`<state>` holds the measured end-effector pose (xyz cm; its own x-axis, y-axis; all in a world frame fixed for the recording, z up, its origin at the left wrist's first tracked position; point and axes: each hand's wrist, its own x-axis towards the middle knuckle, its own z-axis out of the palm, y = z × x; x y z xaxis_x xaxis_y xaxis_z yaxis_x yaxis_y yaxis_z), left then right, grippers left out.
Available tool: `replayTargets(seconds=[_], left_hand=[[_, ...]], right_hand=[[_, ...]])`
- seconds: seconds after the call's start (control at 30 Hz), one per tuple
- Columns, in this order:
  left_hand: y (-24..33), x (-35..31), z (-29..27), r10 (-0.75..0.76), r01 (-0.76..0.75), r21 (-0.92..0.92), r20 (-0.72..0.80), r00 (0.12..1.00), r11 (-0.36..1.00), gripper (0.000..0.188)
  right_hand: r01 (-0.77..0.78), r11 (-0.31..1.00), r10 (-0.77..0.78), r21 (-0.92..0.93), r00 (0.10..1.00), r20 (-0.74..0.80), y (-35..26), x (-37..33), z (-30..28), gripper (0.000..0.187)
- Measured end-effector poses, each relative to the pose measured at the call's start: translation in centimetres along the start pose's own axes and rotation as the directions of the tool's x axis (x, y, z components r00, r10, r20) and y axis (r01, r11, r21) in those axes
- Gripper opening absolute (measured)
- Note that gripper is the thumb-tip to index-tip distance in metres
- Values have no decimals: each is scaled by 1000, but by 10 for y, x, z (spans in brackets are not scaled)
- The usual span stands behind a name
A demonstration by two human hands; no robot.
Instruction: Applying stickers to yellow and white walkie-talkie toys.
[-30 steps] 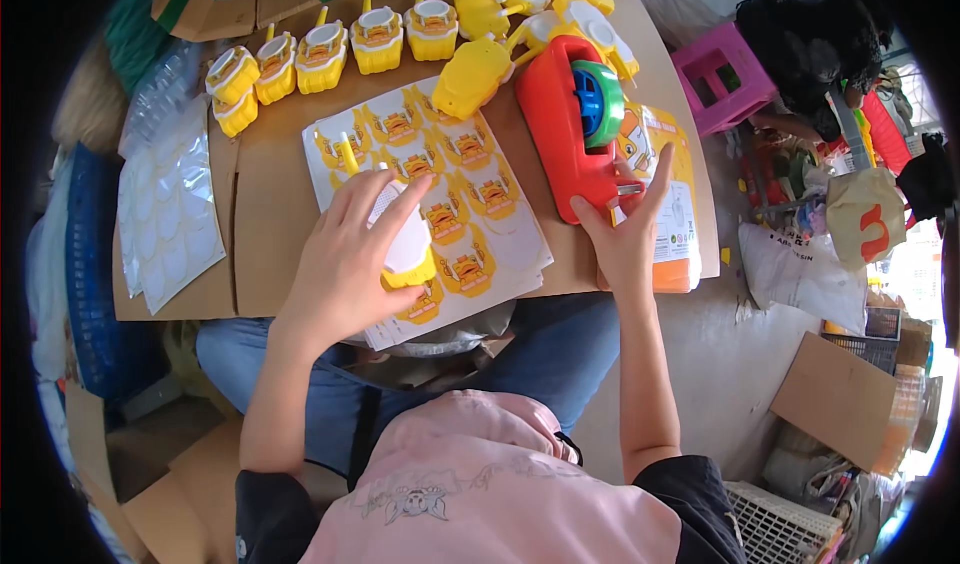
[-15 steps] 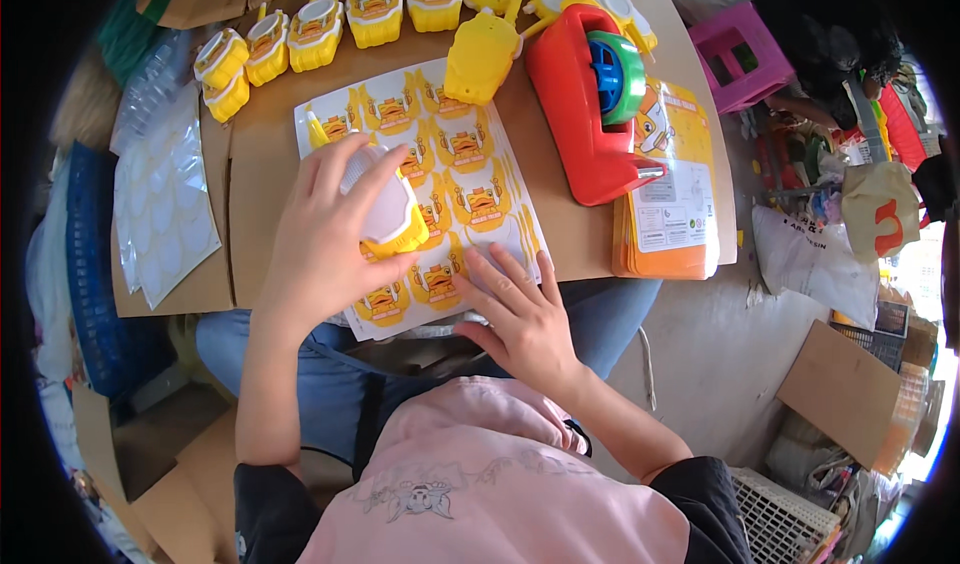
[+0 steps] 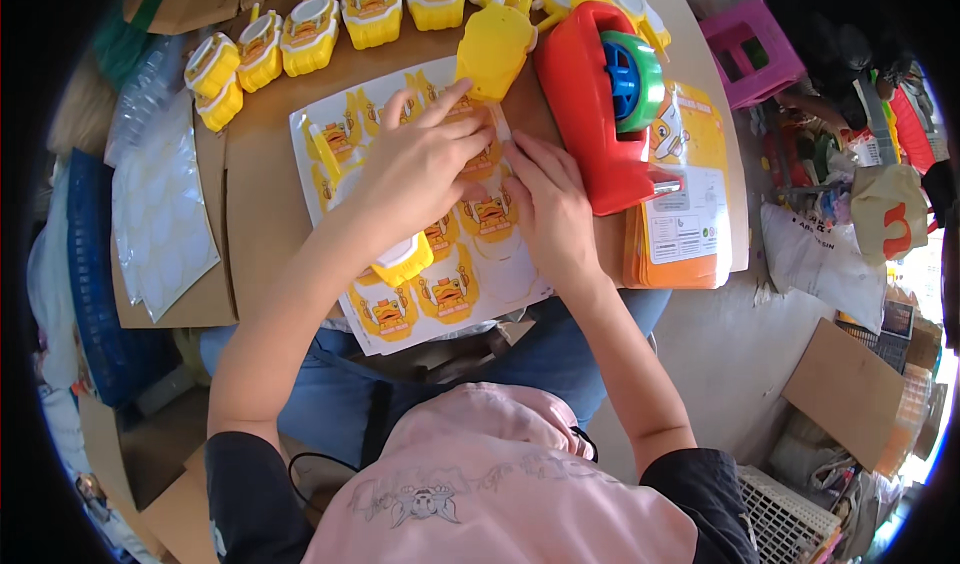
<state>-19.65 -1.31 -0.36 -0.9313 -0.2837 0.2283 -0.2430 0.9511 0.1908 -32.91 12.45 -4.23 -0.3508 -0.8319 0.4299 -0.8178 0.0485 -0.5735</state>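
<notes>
A sheet of stickers with yellow cartoon duck prints [image 3: 490, 289] lies on the cardboard-topped table. My left hand [image 3: 425, 164] is over its upper middle, fingers spread and partly bent, with thumb and forefinger apart around one print. My right hand [image 3: 552, 204] rests on the sheet's right edge with its fingertips close to my left hand; its fingers look stretched out. Under my left forearm lies a yellow and white toy walkie-talkie [image 3: 405, 260], mostly hidden. Another yellow toy walkie-talkie [image 3: 495, 52], back side up, lies just beyond my left fingertips.
Several yellow toy walkie-talkies [image 3: 372, 12] line the far side. A red tape dispenser [image 3: 580, 114] stands right of the sheet, beside a stack of orange printed cards [image 3: 690, 219]. Clear plastic-wrapped sheets [image 3: 165, 204] lie at left. A pink stool [image 3: 755, 49] stands beyond the table.
My left hand has let go of the toy walkie-talkie, which stays on the sheet, and has moved up and right. My right hand has moved up along the sheet's right edge.
</notes>
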Motion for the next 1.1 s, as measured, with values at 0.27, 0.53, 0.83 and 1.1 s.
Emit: replayTargets(seconds=[0.27,0.53,0.83,1.1], left_hand=[[-1,2,2,23,-24,-8,-95,995,1000,30],[5,-5,0,2,3,74,-72,997,997,46],[16,-5,-15,-32,18,77,175,984,997,85],[15,-18,-3,1,-19,110,165,986,994,115]], right_hand=[[8,999,-6,31,998,-55,4,5,1,26],[151,975,-144,-164,988,53,0,-15,-13,38],[8,996,-5,-85,999,36,-16,-14,-19,39],[143,971,-92,-193,963,252,-31,-12,-35,56]])
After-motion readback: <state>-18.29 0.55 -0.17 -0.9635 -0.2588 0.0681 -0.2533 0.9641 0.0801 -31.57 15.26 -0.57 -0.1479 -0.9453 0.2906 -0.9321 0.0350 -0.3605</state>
